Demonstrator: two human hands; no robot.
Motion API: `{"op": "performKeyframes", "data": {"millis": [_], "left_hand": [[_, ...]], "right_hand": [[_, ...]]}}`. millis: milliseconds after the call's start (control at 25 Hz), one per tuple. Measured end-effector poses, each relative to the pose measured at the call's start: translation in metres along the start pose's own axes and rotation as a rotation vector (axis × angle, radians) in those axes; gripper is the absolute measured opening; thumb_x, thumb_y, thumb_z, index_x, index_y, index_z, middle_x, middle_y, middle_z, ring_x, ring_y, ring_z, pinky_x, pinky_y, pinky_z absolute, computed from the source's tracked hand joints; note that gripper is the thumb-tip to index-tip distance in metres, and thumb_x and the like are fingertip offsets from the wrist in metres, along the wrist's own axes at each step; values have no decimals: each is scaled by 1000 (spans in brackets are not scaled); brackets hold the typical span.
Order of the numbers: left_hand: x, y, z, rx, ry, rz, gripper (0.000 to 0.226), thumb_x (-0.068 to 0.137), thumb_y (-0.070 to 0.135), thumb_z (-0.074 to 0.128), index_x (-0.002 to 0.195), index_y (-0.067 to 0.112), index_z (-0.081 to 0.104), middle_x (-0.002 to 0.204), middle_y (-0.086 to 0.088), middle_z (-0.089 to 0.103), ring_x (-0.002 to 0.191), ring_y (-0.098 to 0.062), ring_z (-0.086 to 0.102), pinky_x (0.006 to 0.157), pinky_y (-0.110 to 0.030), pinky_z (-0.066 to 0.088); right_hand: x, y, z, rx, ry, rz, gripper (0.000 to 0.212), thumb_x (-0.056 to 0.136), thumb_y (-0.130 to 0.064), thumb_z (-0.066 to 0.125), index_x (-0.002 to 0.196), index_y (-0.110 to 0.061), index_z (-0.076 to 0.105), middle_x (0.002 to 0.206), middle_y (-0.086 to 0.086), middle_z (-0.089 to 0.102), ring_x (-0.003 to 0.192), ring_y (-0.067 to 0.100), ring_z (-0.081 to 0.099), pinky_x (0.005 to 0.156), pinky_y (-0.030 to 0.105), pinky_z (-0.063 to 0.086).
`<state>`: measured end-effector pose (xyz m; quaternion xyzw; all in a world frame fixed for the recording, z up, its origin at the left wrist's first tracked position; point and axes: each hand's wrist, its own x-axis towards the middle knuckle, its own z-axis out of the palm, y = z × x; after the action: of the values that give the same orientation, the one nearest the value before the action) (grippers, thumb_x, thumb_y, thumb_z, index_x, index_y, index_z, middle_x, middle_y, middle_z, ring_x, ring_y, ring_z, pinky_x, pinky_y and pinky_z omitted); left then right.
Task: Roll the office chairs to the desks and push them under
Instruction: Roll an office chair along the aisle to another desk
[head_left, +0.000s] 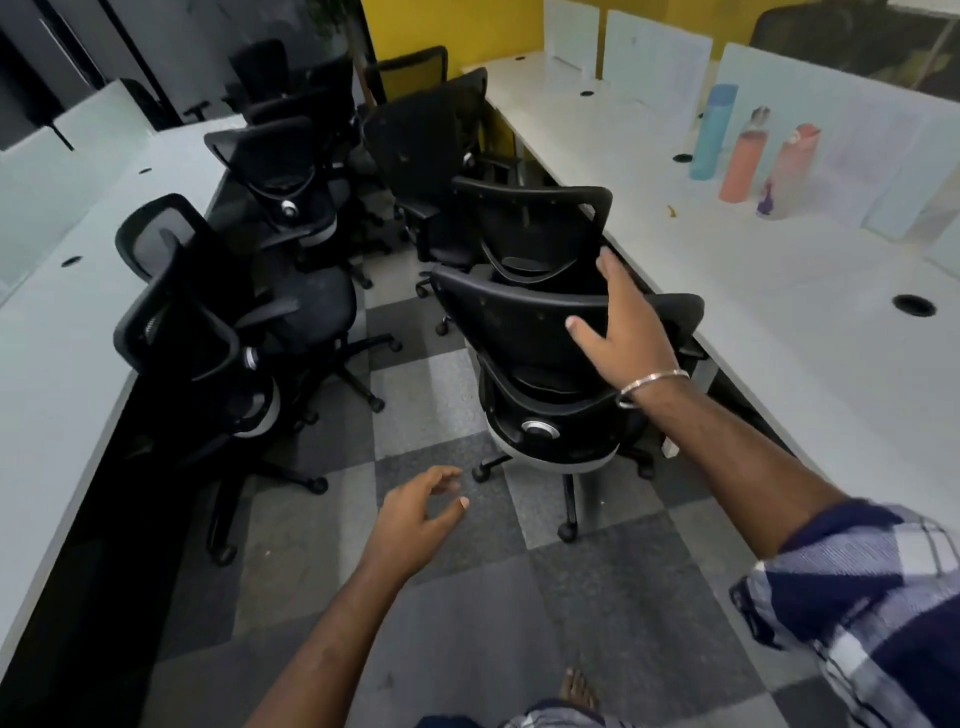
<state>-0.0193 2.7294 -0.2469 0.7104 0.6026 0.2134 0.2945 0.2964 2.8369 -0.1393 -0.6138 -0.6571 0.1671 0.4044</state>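
Black mesh office chairs, about seven countable, line the aisle between two white counters; nearest chair (550, 364) stands at 1 o'clock, pushed against the right counter (779, 322). Right hand (628, 322) rests on its backrest top, fingers spread; left hand (421, 512) hangs free at 6 o'clock, fingers loosely curled, holding nothing. Three bottles (743, 161) stand on that counter at 2 o'clock, contents unreadable.
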Motion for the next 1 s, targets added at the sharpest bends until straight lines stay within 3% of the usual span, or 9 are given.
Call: {"op": "performKeyframes", "data": {"millis": [120,240,400,520,640,720,800,880,1000], "left_hand": [[34,7,1,4,20,-8,35,96,40,71,130,32,66,115,24,70,112,9,61,87,-5,39],[78,9,1,2,10,-5,37,96,40,71,131,30,66,119,23,69,113,10,60,87,-3,41],[139,14,-8,33,30,78,47,97,36,70,141,23,60,137,11,63,125,-2,55,108,-32,48],[205,34,-26,163,-54,243,73,96,41,68,159,25,36,166,7,31,151,-11,26,123,-34,26],[287,65,-40,447,-131,378,90,93,49,69,165,22,23,174,2,9,160,-20,5,127,-40,12],[328,83,-41,728,-210,373,79,88,50,71,154,19,39,165,-5,32,154,-27,26,126,-45,18],[354,100,-34,885,-281,337,52,83,45,73,124,19,57,132,-7,62,126,-30,57,112,-44,39],[365,109,-25,912,-293,283,39,80,40,74,112,21,62,112,-5,68,106,-30,65,88,-41,51],[360,108,-16,922,-227,261,34,78,34,72,110,23,68,102,-2,68,97,-28,66,73,-35,47]], "right_hand": [[50,18,18,-142,77,-91,86,97,-31,64,164,-14,13,167,9,28,157,24,21,129,45,19],[79,67,35,-535,-187,-42,74,93,-40,67,155,-12,37,151,12,49,142,32,41,121,43,28],[118,93,45,-683,-375,92,49,82,-59,72,118,-27,65,113,2,70,107,29,64,92,40,46],[137,96,43,-671,-476,197,48,68,-71,76,100,-36,68,95,-5,71,93,25,68,74,34,47],[142,98,42,-660,-500,253,48,62,-74,76,94,-40,68,82,-11,67,81,19,65,66,32,43],[141,100,44,-660,-495,246,50,61,-76,75,95,-40,68,77,-14,64,75,16,61,64,31,42],[139,101,45,-660,-476,254,52,61,-76,75,100,-41,70,78,-13,65,73,16,58,65,31,42],[136,102,44,-665,-452,252,53,62,-75,75,104,-42,71,81,-12,68,73,16,57,66,31,42],[132,100,45,-651,-448,251,53,63,-74,75,105,-42,72,82,-13,70,74,14,58,65,30,39]]}}
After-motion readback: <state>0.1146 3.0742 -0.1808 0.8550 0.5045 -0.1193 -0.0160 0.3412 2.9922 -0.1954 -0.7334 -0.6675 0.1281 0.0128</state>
